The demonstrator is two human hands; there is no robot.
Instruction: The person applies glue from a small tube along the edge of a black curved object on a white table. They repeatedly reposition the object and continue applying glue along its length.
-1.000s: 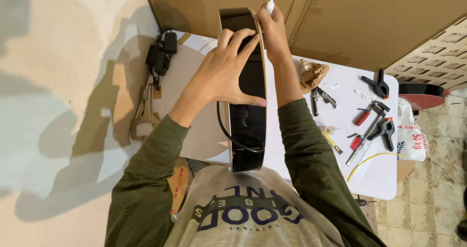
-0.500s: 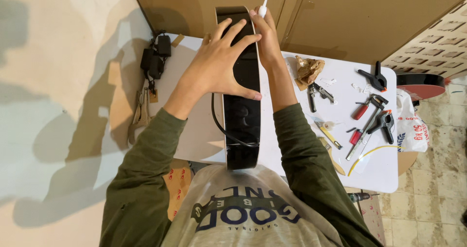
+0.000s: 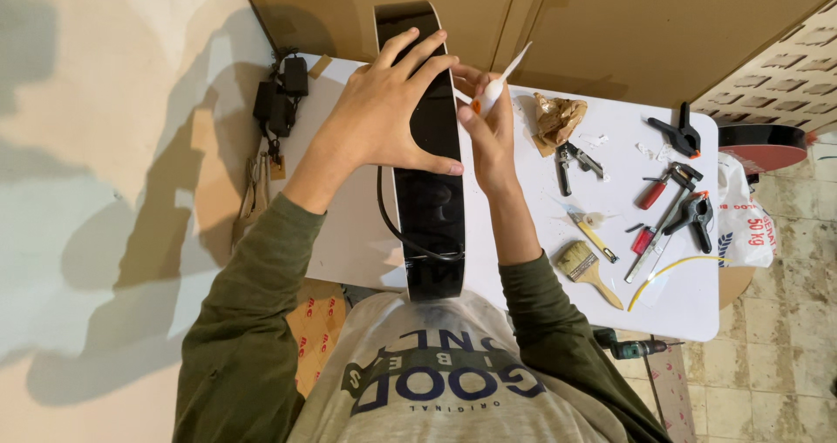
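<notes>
Black hoop point(image 3: 432, 190) stands on edge, centre frame, lower end against the person's chest, upper end near the cardboard point(image 3: 610, 33) at top. Left hand point(image 3: 388, 116) spread wide, palm flat on hoop's left face, thumb over the rim. Right hand point(image 3: 488, 133) just right of hoop, closed around a small white tube point(image 3: 493, 94), nozzle pointing upper right. Black cable point(image 3: 388, 221) loops off hoop's left side. White table point(image 3: 697, 312) right: brush point(image 3: 586, 269), clamps point(image 3: 676, 136), pliers point(image 3: 571, 166), crumpled paper point(image 3: 558, 116). Black adapters point(image 3: 283, 94) upper left.
</notes>
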